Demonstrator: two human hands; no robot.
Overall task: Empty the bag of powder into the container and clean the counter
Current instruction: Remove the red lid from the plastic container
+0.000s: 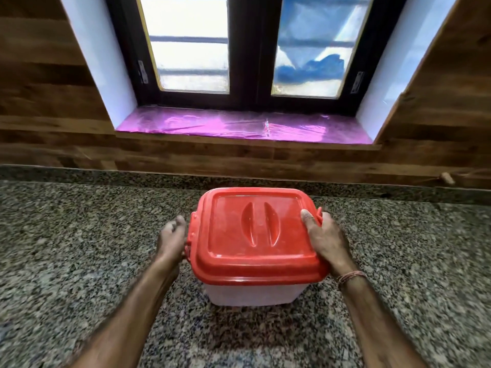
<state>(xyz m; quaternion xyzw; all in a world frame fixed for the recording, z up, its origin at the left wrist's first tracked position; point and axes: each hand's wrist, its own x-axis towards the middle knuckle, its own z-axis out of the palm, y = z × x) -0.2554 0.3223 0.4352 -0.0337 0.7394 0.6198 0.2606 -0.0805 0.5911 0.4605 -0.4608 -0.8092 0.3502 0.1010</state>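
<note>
Hands flank a container that stands on the speckled stone table, near the middle and a little short of the far wall. Its red lid is on. The left hand rests against the lid's left clip, fingers loosely together. The right hand grips the right edge, thumb on top and fingers curled round the clip. A window with a pink-covered sill lies beyond.
</note>
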